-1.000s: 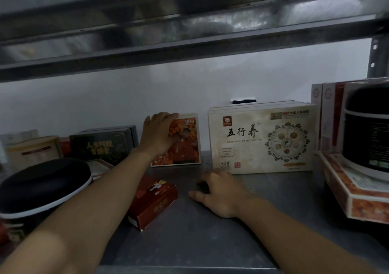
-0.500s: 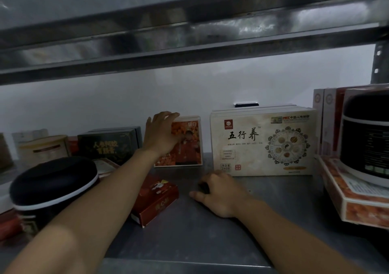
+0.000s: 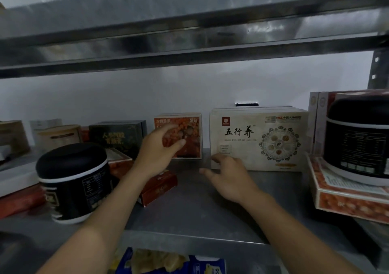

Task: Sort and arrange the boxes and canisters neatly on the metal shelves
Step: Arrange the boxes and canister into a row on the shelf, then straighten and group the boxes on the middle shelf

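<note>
An orange picture box [image 3: 189, 135] stands upright against the back wall of the metal shelf [image 3: 189, 206]. My left hand [image 3: 160, 147] hovers in front of it with fingers loosely curved, holding nothing. A small red box [image 3: 160, 186] lies flat below that hand. My right hand [image 3: 229, 174] hangs just above the shelf with fingers spread, close to the lower left corner of the wide cream box [image 3: 259, 141]. Two black canisters stand on the shelf, one at the left [image 3: 73, 181] and one at the right [image 3: 357, 145] on a flat orange box [image 3: 347, 200].
A dark box [image 3: 117, 135] and a tan round container [image 3: 59, 135] stand at the back left. Flat boxes are stacked at the far left [image 3: 19, 187]. The upper shelf [image 3: 189, 27] hangs low overhead. A blue packet [image 3: 168, 261] lies below the shelf's front edge.
My left hand has let go of the orange picture box and drawn back. My right hand has lifted off the shelf and moved toward the cream box. The camera has pulled back.
</note>
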Motion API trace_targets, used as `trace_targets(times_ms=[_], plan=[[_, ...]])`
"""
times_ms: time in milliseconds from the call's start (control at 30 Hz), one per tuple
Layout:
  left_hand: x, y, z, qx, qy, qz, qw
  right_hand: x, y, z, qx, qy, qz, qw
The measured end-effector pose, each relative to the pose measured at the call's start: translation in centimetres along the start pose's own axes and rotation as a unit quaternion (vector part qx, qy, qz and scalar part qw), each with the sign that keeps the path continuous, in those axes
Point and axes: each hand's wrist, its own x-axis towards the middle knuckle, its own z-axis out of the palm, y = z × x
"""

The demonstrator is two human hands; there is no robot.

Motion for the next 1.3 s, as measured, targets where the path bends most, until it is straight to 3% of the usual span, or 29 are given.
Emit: trace_targets(times_ms=[500, 767, 1067, 1300], plan=[[-3.6, 4.8, 1.6, -0.129, -0.082, -0.012, 0.988, -8.8, -2.8, -4.2, 0.045, 0.124, 0.055, 0.99], [-4.2, 10.0, 5.2, -0.278, -0.141, -0.059, 0.948, -12.9, -3.6, -11.0, 0.031, 0.204, 0.091, 0.974], [-4.4, 15.7, 10.2, -0.298, -0.185, -0.041, 0.935, -14.1, 0.3, -18.1, 0.015, 0.345, 0.121, 0.931], [-4.6, 17.6, 13.3, -0.29, -0.196, -0.053, 0.935, -11.8, 5.2, -20.5, 0.057, 0.336, 0.177, 0.923]])
